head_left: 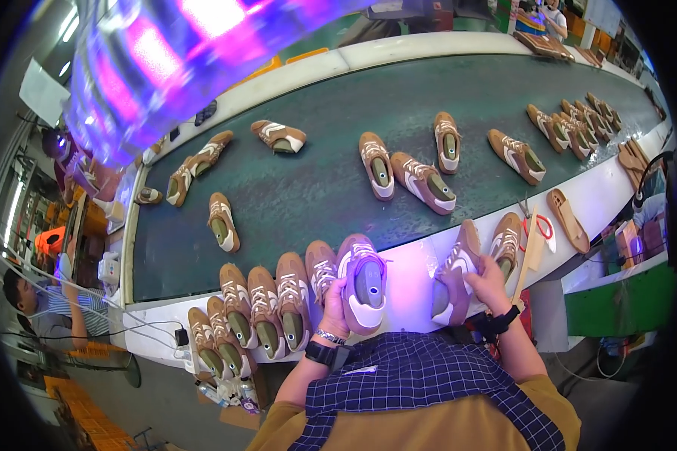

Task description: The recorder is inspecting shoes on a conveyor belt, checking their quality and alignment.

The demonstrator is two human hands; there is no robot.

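My left hand point(335, 310) is closed on a brown sneaker point(362, 319) with white laces and a pale heel, held sole-down under violet light near the white table edge. My right hand point(490, 287) grips a second brown sneaker point(453, 270), tilted on its side with its white stripe showing. Just right of that hand stands another brown sneaker point(508, 239). Several matching sneakers point(289, 293) line the edge to the left of my left hand, toes pointing away, with green insoles visible.
A green conveyor belt point(316, 188) carries scattered sneakers point(421, 183). Red-handled scissors point(538, 225), a wooden strip point(532, 252) and a tan shoe-shaped piece point(568, 220) lie at the right. A glowing violet lamp point(158, 60) hangs overhead. A person point(60, 308) sits at the left.
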